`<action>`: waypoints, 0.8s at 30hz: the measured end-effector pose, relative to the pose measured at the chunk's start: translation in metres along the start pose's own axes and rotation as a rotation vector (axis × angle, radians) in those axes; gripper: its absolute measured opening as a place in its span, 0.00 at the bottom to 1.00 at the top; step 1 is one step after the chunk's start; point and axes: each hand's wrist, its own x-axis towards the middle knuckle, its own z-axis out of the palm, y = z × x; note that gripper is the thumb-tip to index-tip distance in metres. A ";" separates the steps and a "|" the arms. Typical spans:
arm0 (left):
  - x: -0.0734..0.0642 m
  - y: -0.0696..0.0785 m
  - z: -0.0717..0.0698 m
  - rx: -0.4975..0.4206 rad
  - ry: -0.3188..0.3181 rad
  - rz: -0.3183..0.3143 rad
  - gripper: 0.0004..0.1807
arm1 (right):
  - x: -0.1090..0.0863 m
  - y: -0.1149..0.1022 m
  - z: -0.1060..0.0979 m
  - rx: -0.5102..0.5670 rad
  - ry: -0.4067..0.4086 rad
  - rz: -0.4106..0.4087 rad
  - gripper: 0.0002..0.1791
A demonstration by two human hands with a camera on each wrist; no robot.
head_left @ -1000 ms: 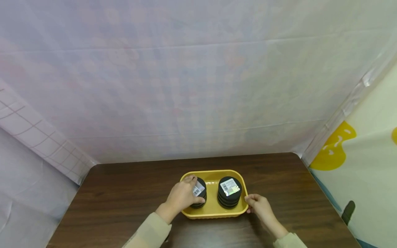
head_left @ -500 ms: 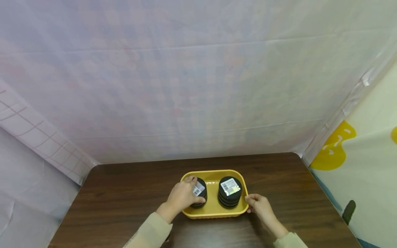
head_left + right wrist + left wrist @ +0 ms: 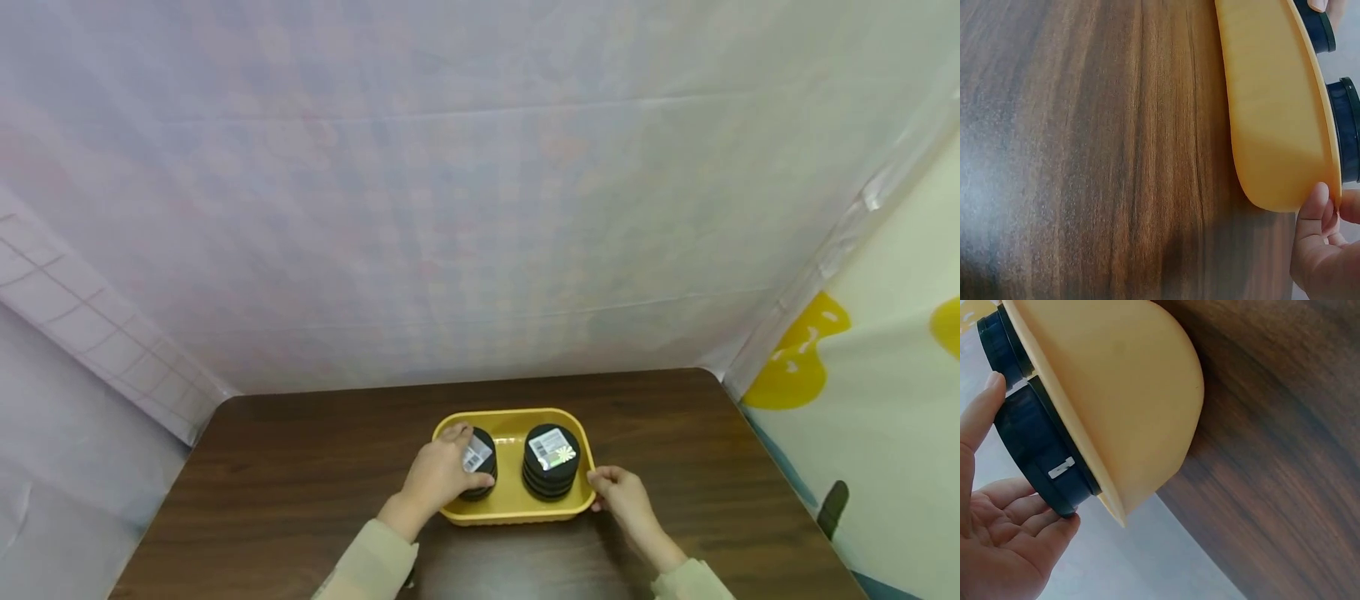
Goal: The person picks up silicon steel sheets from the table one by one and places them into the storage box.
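Observation:
A yellow plastic tray (image 3: pixel 512 487) with a raised rim rests on the table. Inside it stand two stacks of round black discs, each topped by a white barcode label. My left hand (image 3: pixel 435 477) grips the left stack (image 3: pixel 482 450), thumb on the near side and fingers over the far side, covering part of it. The left wrist view shows thumb and fingers spread around the edge of the upper black disc (image 3: pixel 1038 447). At the tray's right end, my right hand (image 3: pixel 628 498) pinches the rim. The right stack (image 3: pixel 551 467) is untouched.
The dark wood-grain table (image 3: pixel 315 475) extends on both sides of the tray. Behind it hangs a pale patterned curtain (image 3: pixel 465 208), with more printed fabric (image 3: pixel 885 400) on the right. A small dark object (image 3: pixel 409 577) peeks out beside my left sleeve.

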 end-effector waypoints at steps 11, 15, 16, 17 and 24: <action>-0.003 -0.008 0.004 -0.015 0.020 -0.012 0.47 | 0.003 0.001 0.005 -0.078 0.009 -0.053 0.12; -0.001 -0.008 0.005 -0.018 0.038 0.009 0.47 | 0.006 0.000 0.003 -0.134 0.025 -0.093 0.12; 0.000 -0.008 0.005 -0.016 0.040 0.010 0.47 | 0.007 0.000 0.002 -0.140 0.025 -0.098 0.12; 0.000 -0.008 0.006 -0.016 0.045 0.011 0.47 | 0.008 -0.001 0.002 -0.143 0.023 -0.102 0.12; -0.001 -0.010 0.012 -0.042 0.080 0.030 0.48 | 0.008 0.004 0.000 -0.263 0.034 -0.157 0.12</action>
